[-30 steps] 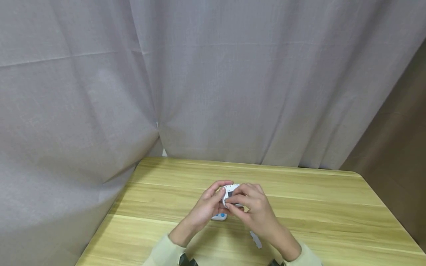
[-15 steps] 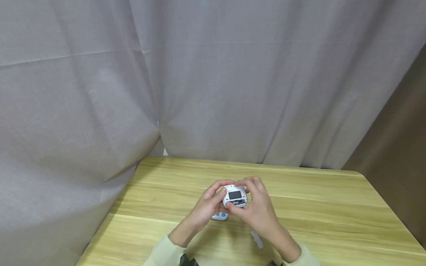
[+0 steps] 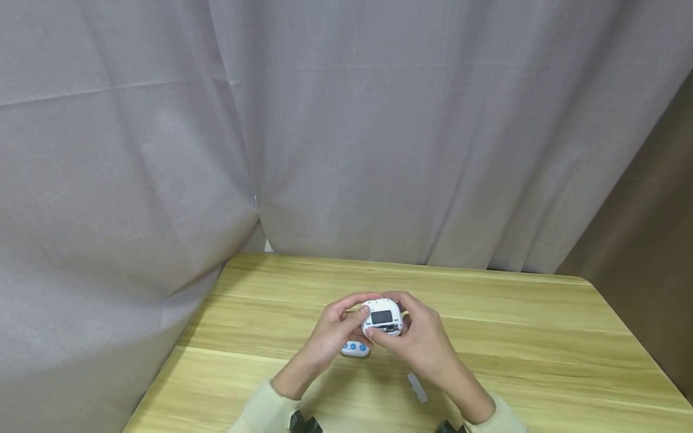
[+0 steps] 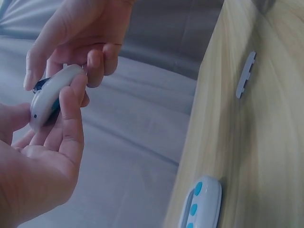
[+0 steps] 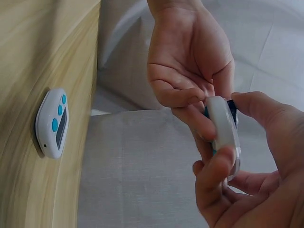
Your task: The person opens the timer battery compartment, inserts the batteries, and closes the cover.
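A small white digital timer (image 3: 373,306) is held up over the table, its back facing the head camera, with a dark rectangle and an uncovered battery slot (image 3: 388,329) along the near edge. My left hand (image 3: 331,334) grips its left side, thumb on the back and fingers beneath. From the right, my right hand (image 3: 425,337) holds it too, fingers curled over the far edge. The right thumb presses at the slot's left end, where a dark piece (image 5: 232,107) juts from the back in the right wrist view. Blue shows on the timer's underside (image 4: 55,105) between fingers.
A second white timer (image 3: 355,349) with blue buttons and a screen lies on the wooden table (image 3: 514,337), below the left hand. A thin, notched white battery cover (image 3: 417,388) lies nearer me, beside the right forearm. Grey curtains (image 3: 352,150) hang behind and left of the table.
The right fingers have moved off the timer's back to its far edge, uncovering the dark rectangle and slot. The right thumb stays near the slot's left end; the left grip looks unchanged.
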`<act>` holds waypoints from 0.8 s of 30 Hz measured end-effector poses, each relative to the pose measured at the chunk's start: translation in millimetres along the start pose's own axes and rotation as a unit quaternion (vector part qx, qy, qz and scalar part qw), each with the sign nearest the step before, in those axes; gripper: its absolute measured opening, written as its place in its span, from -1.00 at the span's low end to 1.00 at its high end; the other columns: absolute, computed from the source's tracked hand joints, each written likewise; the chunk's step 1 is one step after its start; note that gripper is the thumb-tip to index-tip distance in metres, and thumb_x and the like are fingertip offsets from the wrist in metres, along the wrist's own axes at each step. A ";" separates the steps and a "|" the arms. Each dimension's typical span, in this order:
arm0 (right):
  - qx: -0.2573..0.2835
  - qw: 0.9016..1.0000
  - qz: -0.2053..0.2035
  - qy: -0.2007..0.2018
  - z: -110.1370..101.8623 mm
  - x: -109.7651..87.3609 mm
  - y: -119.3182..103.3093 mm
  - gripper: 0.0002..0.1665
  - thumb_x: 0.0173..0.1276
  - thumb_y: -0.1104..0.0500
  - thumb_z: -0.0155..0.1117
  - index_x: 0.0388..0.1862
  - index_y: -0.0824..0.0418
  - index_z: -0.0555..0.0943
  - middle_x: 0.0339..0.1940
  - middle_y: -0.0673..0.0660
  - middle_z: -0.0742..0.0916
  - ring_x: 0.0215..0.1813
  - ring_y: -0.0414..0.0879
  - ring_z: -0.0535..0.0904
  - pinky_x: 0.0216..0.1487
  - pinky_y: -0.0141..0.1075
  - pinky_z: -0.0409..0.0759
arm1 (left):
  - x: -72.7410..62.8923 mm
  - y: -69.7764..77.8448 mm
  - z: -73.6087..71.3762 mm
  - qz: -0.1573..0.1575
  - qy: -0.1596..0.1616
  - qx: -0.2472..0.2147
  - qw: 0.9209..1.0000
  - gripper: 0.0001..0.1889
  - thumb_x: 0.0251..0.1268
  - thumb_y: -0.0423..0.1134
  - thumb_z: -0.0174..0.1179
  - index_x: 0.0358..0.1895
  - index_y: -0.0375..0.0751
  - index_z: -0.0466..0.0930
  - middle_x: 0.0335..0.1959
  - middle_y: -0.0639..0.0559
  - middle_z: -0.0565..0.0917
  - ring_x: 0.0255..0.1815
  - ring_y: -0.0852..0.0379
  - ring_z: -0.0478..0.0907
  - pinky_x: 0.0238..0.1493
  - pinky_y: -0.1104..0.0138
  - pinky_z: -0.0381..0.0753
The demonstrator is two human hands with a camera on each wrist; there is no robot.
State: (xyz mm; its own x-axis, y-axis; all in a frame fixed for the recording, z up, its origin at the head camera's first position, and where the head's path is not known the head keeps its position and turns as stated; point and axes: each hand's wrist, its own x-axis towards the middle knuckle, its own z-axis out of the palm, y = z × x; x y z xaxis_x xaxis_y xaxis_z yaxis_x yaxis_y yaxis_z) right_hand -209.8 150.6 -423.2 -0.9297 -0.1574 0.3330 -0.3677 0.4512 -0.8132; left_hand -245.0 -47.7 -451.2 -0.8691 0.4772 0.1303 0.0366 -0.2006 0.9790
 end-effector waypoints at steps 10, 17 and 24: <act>0.019 1.000 0.022 -0.006 -1.0 1.2 -0.6 -0.22 0.08 0.16 0.75 0.31 0.15 0.66 -0.04 0.20 0.69 -0.51 -0.15 0.62 -0.58 -0.34 0.66 | -2.8 4.5 1.2 0.030 -0.005 0.020 0.999 -0.58 0.67 -0.32 0.07 0.44 -0.41 0.48 0.07 -0.50 0.70 -0.38 0.17 0.79 -0.22 0.24 0.86; 0.048 0.997 0.049 -0.028 -2.7 2.4 0.7 -0.21 0.11 0.26 0.71 0.35 0.21 0.62 -0.01 0.25 0.64 -0.49 -0.13 0.65 -0.57 -0.33 0.69 | -2.6 3.1 1.9 0.042 -0.009 0.031 0.999 -0.59 0.66 -0.36 0.06 0.43 -0.46 0.47 0.03 -0.55 0.69 -0.40 0.20 0.78 -0.26 0.30 0.85; 0.108 0.989 0.089 -0.052 -6.5 3.1 2.1 -0.28 0.22 0.29 0.61 0.37 0.18 0.59 0.11 0.28 0.61 -0.67 -0.23 0.50 -0.75 -0.45 0.39 | -3.0 3.9 -0.5 0.048 -0.010 0.038 0.998 -0.59 0.66 -0.36 0.07 0.43 -0.45 0.49 -0.01 -0.38 0.70 -0.42 0.20 0.77 -0.26 0.28 0.85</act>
State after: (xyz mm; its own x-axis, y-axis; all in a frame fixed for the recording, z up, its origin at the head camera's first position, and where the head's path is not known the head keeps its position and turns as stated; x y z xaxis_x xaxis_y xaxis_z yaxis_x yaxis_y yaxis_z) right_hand -213.4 156.8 -420.8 -0.9733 -0.1865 0.1337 -0.1837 0.2839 -0.9411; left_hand -242.5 -50.4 -447.9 -0.8496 0.4760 0.2273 0.1580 -0.1815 0.9706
